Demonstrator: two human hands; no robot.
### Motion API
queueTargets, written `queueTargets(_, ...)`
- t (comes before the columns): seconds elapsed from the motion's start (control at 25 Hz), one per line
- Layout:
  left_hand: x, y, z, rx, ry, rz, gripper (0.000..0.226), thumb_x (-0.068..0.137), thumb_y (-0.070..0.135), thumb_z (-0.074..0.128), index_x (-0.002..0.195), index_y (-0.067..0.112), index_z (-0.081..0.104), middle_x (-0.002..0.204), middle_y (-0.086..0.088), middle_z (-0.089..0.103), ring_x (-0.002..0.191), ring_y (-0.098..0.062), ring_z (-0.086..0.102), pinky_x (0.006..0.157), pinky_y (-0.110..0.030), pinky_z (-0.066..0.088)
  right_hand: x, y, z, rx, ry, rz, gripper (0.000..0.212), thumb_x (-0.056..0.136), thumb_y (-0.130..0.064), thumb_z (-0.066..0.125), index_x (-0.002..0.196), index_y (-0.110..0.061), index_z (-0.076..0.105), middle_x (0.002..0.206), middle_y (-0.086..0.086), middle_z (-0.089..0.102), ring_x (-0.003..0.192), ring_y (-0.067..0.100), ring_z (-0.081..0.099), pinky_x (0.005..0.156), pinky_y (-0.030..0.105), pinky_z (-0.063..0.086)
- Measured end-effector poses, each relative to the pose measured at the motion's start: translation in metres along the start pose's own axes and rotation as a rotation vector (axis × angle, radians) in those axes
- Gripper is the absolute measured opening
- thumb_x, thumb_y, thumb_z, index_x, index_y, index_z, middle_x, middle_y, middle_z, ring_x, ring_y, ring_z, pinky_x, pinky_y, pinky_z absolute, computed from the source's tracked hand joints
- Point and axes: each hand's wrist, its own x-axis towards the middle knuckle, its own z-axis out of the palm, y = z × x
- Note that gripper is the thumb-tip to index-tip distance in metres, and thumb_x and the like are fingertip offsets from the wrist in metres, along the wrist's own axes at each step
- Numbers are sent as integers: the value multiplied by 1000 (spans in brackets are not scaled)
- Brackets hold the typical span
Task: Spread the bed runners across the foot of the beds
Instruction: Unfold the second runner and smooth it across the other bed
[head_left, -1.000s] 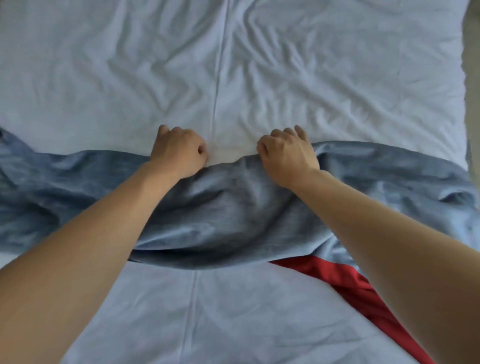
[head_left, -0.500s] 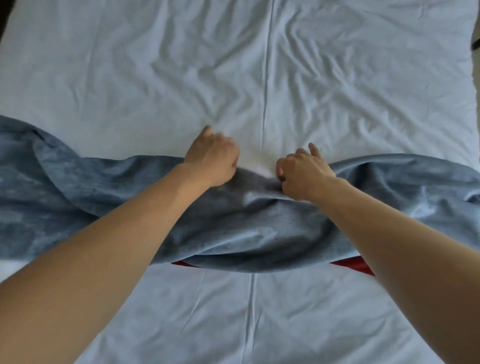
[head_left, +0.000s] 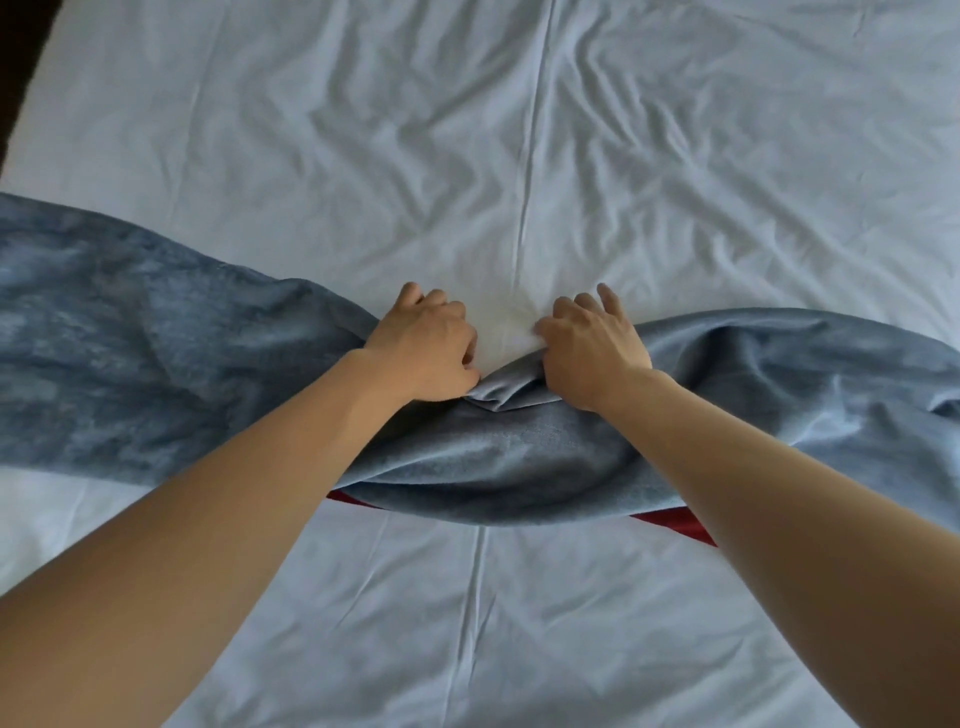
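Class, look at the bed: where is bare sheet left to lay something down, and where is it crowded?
Two free patches of white sheet: the wide stretch beyond the blue runner, and the strip nearer than it, crossed by both forearms. The middle is crowded: left hand and right hand grip the bunched runner, with red cloth peeking from under it.

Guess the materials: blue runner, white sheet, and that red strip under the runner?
Blue runner: looks like a plush, velvety knit or fleece; matte nap with mottled light and dark patches, soft thick folds. White sheet: probably woven cotton or a blend; thin, matte, sharp fine creases. Red strip: smooth fabric, too little showing to tell.
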Motion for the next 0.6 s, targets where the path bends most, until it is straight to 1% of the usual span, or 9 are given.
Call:
queueTargets(0.08, -3, -3, 1, 46, -130, 27, 31, 87, 46, 46, 94, 31, 72, 98, 7, 58, 96, -16, 43, 91, -37, 26, 1, 3, 0, -12, -45, -48, 26, 87, -18, 55, 109, -19, 68, 114, 5, 58, 116, 26, 51, 123, 52, 11)
queueTargets(0.16, -8, -4, 0, 39, -165, 16, 30, 87, 47, 46, 89, 31, 71, 93, 9, 58, 93, -15, 44, 92, -36, 26, 2, 5, -1, -28, -87, -88, 23, 84, -18, 55, 104, -20, 66, 110, 4, 61, 114, 26, 52, 123, 52, 10)
queueTargets(0.24, -9, -9, -5, 5, -130, 1, 23, 86, 45, 51, 80, 31, 68, 87, 12, 58, 90, -13, 45, 92, -36, 28, 4, 3, -5, -14, -137, -103, 20, 80, -17, 52, 98, -20, 62, 92, 1, 63, 107, 25, 54, 123, 51, 10)
queueTargets(0.28, -8, -12, -8, -3, -106, -5, 21, 86, 43, 53, 76, 31, 67, 84, 13, 58, 88, -13, 45, 91, -35, 28, 5, 4, -7, 13, -153, -98, 17, 80, -16, 50, 95, -19, 58, 81, 0, 60, 102, 24, 55, 123, 50, 10)
queueTargets(0.32, -6, -17, -9, 3, -62, -2, 22, 88, 40, 53, 73, 31, 65, 80, 13, 58, 85, -13, 46, 90, -35, 29, 6, 5, -8, 45, -150, -85, 14, 80, -16, 48, 92, -18, 55, 74, -1, 56, 97, 24, 56, 124, 49, 10)
queueTargets(0.4, -2, -26, -11, 37, 58, 12, 31, 93, 35, 47, 69, 28, 64, 71, 10, 58, 79, -14, 46, 88, -36, 30, 9, 10, -9, 90, -82, -56, 8, 81, -14, 46, 87, -16, 50, 68, -1, 52, 90, 24, 58, 123, 46, 14)
queueTargets(0.48, 5, -33, -11, -23, 102, 9, 37, 94, 35, 44, 64, 23, 63, 62, 8, 55, 73, -16, 46, 88, -36, 31, 13, 16, -10, 146, -31, -17, 17, 82, -16, 48, 98, -17, 55, 74, -1, 56, 95, 24, 59, 123, 42, 17)
queueTargets(0.56, 11, -41, -11, -204, -11, 5, 39, 88, 45, 46, 62, 20, 60, 54, 11, 52, 64, -12, 47, 92, -35, 31, 19, 22, -15, 192, -119, 0, 34, 81, -23, 53, 115, -23, 57, 81, -4, 59, 103, 21, 58, 123, 40, 16)
queueTargets(0.6, 13, -46, -13, -274, -106, 8, 38, 82, 55, 47, 64, 25, 62, 55, 17, 54, 64, -6, 49, 94, -32, 29, 22, 24, -18, 191, -167, -10, 35, 81, -25, 54, 115, -26, 60, 84, -5, 61, 103, 20, 58, 123, 40, 17)
